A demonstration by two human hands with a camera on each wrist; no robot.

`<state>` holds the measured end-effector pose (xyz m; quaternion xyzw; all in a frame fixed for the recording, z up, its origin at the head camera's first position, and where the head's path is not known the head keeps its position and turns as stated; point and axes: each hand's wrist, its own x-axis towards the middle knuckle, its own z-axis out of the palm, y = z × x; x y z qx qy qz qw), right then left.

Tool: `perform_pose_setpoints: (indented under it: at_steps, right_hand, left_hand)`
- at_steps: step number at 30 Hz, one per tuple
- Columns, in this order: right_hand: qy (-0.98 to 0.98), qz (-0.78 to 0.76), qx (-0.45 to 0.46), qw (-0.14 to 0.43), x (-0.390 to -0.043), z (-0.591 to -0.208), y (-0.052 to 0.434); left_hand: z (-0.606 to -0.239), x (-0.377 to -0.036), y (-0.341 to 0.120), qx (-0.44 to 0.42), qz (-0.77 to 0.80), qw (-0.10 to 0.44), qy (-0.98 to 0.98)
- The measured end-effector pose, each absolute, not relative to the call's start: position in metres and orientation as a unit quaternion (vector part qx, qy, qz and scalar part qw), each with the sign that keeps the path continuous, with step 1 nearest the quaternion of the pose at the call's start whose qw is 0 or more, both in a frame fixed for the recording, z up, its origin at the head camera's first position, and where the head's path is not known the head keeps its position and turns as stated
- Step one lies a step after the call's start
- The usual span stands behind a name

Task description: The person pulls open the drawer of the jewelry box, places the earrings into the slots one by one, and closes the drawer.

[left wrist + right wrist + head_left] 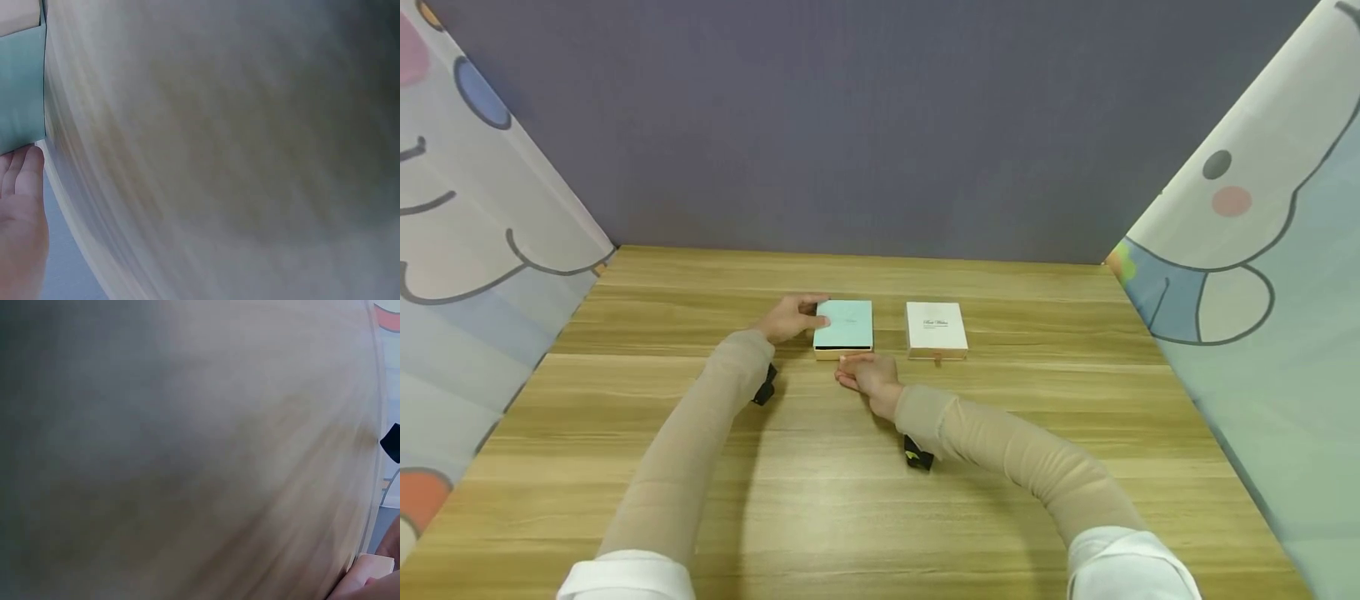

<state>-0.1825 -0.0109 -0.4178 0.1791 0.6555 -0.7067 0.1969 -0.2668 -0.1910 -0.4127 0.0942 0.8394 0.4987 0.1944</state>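
A light-blue drawer box (848, 323) lies on the table, its pale inner drawer (829, 355) standing slightly out at the front with a dark gap behind it. My left hand (786, 320) grips the box from the left, thumb on the lid and fingers round the far edge. In the left wrist view, those fingers lie against the blue cover (22, 90). At the drawer's front edge, my right hand (872, 375) has its fingers bent and pinching; what lies between the fingertips is hidden. The right wrist view catches only a corner of the pale drawer (379, 564).
A similar white box (936, 327) with dark lettering and a small pull tab (937, 362) sits to the right of the blue one. Behind the wooden table (827, 500) rises a grey panel (857, 125), with cartoon-printed sheets (1247, 275) along both sides.
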Motion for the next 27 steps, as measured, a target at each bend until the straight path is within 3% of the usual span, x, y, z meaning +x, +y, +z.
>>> perform_pose_setpoints:
  at_steps: [22,27]
  right_hand:
    - [0.651,-0.701,0.189,0.22,-0.1862,-0.4166,-0.0129]
    - [0.642,-0.703,0.177,0.251,-0.1896,-0.4139,-0.0117]
  left_hand:
    - [-0.4131,-0.2607,-0.1926,0.098,0.488,0.207,0.842]
    - [-0.4116,-0.261,-0.1944,0.091,0.493,0.204,0.841]
